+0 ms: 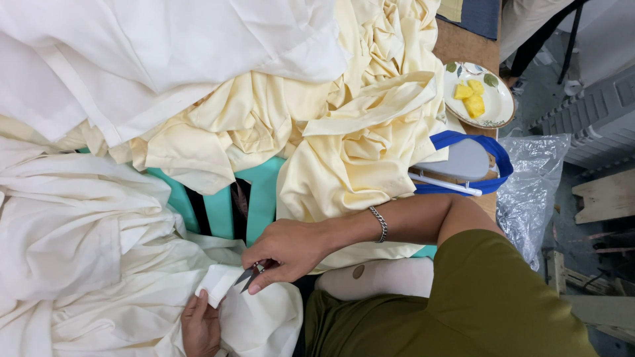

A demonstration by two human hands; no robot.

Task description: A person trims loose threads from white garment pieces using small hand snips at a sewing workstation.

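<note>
My right hand (pixel 288 248), with a silver chain bracelet (pixel 380 223) on the wrist, grips small metal thread snips (pixel 247 277). The blades point at a folded white corner of cloth (pixel 215 285). My left hand (pixel 200 325) holds that corner from below, pinching the white garment (pixel 79 264) spread over my lap. An olive sleeve (pixel 489 297) covers my right upper arm.
A heap of pale yellow garments (pixel 344 145) and white cloth (pixel 165 53) lies over a teal plastic chair (pixel 254 198). On a wooden table edge, a plate of yellow fruit pieces (pixel 476 96) sits beside a grey and blue object (pixel 466 162). A clear plastic bag (pixel 532 192) hangs at the right.
</note>
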